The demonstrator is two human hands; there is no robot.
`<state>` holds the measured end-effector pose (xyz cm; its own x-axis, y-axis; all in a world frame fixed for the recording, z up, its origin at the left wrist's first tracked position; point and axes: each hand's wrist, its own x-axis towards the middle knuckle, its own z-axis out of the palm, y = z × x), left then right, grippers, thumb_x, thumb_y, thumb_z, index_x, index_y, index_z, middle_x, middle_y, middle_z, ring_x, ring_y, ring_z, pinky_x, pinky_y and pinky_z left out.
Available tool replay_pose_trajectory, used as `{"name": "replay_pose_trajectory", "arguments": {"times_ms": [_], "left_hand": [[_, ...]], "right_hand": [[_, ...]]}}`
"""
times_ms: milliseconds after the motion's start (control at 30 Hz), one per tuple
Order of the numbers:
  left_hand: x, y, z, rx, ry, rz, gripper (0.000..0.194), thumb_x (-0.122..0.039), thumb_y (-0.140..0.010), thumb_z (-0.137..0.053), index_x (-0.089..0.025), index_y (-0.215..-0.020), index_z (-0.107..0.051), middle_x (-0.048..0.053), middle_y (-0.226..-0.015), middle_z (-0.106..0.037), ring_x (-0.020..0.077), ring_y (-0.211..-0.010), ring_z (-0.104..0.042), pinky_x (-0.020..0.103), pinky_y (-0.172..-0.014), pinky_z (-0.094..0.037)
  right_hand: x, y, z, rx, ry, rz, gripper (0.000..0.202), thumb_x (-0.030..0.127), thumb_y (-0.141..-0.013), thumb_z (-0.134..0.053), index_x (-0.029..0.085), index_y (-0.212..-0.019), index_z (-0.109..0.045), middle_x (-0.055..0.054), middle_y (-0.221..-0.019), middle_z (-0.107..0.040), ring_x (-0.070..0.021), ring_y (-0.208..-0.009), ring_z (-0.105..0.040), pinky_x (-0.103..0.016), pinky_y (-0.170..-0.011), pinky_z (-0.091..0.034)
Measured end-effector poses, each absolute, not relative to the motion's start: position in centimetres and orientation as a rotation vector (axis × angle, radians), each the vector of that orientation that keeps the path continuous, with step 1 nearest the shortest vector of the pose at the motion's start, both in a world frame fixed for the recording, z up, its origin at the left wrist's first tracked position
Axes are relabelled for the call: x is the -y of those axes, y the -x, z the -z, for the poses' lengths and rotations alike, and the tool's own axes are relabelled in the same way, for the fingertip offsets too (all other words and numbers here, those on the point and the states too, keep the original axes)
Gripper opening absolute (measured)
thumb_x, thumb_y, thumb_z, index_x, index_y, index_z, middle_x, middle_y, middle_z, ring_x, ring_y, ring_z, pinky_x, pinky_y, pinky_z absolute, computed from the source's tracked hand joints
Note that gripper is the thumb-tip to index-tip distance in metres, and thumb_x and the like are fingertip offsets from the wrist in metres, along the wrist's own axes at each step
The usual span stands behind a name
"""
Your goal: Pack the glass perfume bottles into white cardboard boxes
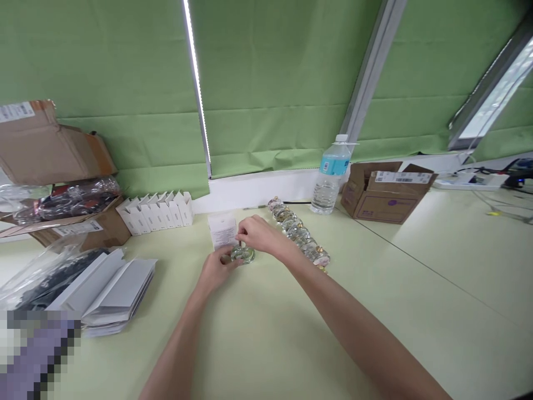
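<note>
My left hand [215, 270] grips a small clear glass bottle [244, 255] that rests on the table, fingers and thumb around its left side. Just above the bottle, my right hand [257, 232] is closed in a pinch on a small, thin dark piece at the bottle's top; what it is I cannot make out. Right behind the bottle stands a small white box [222, 230] with printed text on its front. To the right of my hands, a row of similar clear glass bottles [298, 233] with gold-coloured parts runs diagonally across the table.
White upright boxes [156, 214] line the back left. Flattened white cartons [120, 294] lie nearer, beside a plastic bag [54, 272]. Cardboard boxes [52, 147] are piled far left. A large water bottle [330, 176] and an open cardboard box [385, 194] stand at the back right.
</note>
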<state>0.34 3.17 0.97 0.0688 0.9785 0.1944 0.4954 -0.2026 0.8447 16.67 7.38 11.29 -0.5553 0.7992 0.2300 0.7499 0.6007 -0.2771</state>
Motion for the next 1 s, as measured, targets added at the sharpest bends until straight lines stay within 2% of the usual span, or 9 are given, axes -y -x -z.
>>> {"name": "replay_pose_trajectory", "arguments": {"times_ms": [100, 300, 467, 567, 667, 733, 833, 1000], "left_hand": [[-3.2, -0.3, -1.0, -1.466, -1.768, -1.044, 0.033, -0.044, -0.073, -0.061, -0.023, -0.097, -0.068, -0.002, -0.079, -0.061, 0.0083, -0.053, -0.036, 0.022, -0.052, -0.030], [-3.1, -0.4, -1.3, -1.482, -1.776, -1.052, 0.033, -0.045, -0.072, -0.061, -0.023, -0.096, -0.069, -0.002, -0.075, -0.059, 0.0087, -0.052, -0.036, 0.022, -0.050, -0.030], [-3.0, -0.5, -1.3, -1.460, -1.760, -1.079, 0.035, -0.045, -0.072, -0.061, -0.021, -0.095, -0.069, 0.000, -0.077, -0.061, 0.0080, -0.050, -0.036, 0.021, -0.048, -0.030], [-3.1, -0.5, -1.2, -1.472, -1.757, -1.089, 0.035, -0.045, -0.071, -0.062, -0.021, -0.096, -0.069, 0.000, -0.077, -0.060, 0.0079, -0.050, -0.038, 0.022, -0.048, -0.030], [-3.2, -0.5, -1.2, -1.475, -1.783, -1.075, 0.036, -0.046, -0.071, -0.062, -0.022, -0.095, -0.069, -0.001, -0.076, -0.061, 0.0085, -0.052, -0.040, 0.022, -0.050, -0.032], [-3.1, -0.4, -1.3, -1.479, -1.811, -1.079, 0.038, -0.050, -0.073, -0.061, -0.022, -0.097, -0.068, -0.001, -0.079, -0.062, 0.0091, -0.054, -0.043, 0.023, -0.053, -0.034], [-2.9, -0.4, -1.5, -1.540, -1.868, -1.146, 0.041, -0.054, -0.077, -0.056, -0.021, -0.099, -0.065, 0.001, -0.088, -0.064, 0.0096, -0.055, -0.045, 0.024, -0.056, -0.037], [-2.7, 0.2, -2.2, -1.868, -1.953, -1.478, 0.031, -0.048, -0.083, -0.053, -0.021, -0.098, -0.058, 0.003, -0.091, -0.062, 0.0111, -0.060, -0.049, 0.025, -0.062, -0.040]], "right_hand": [[-7.6, -16.8, -11.2, 2.497, 1.233, -0.317, 0.021, 0.031, -0.084, -0.057, 0.018, -0.071, -0.067, -0.002, -0.070, -0.067, -0.0118, -0.066, -0.057, -0.022, -0.055, -0.033], [-7.7, -16.2, -10.4, 2.466, 1.308, -0.219, 0.017, 0.031, -0.082, -0.060, 0.017, -0.075, -0.068, -0.006, -0.080, -0.067, -0.0144, -0.072, -0.058, -0.023, -0.059, -0.034], [-7.6, -16.7, -10.9, 2.482, 1.280, -0.350, 0.019, 0.033, -0.083, -0.058, 0.018, -0.073, -0.065, -0.003, -0.075, -0.066, -0.0135, -0.071, -0.057, -0.022, -0.058, -0.035], [-7.6, -17.6, -11.2, 2.492, 1.224, -0.485, 0.030, 0.047, -0.082, -0.058, 0.019, -0.085, -0.066, -0.003, -0.084, -0.068, -0.0144, -0.076, -0.059, -0.022, -0.058, -0.037], [-7.8, -18.0, -11.0, 2.514, 1.292, -0.511, 0.046, 0.054, -0.071, -0.066, 0.020, -0.103, -0.063, -0.006, -0.099, -0.066, -0.0172, -0.084, -0.060, -0.022, -0.057, -0.038], [-8.1, -18.0, -10.5, 2.574, 1.368, -0.506, 0.043, 0.048, -0.067, -0.070, 0.020, -0.099, -0.064, -0.005, -0.096, -0.067, -0.0170, -0.078, -0.060, -0.022, -0.054, -0.036], [-8.5, -17.7, -9.8, 2.658, 1.379, -0.567, 0.028, 0.042, -0.068, -0.068, 0.019, -0.083, -0.064, -0.003, -0.081, -0.066, -0.0143, -0.065, -0.057, -0.021, -0.050, -0.033], [-9.0, -17.5, -9.4, 2.678, 1.360, -0.609, 0.027, 0.040, -0.065, -0.072, 0.019, -0.080, -0.064, -0.001, -0.075, -0.065, -0.0133, -0.062, -0.056, -0.021, -0.048, -0.031]]}}
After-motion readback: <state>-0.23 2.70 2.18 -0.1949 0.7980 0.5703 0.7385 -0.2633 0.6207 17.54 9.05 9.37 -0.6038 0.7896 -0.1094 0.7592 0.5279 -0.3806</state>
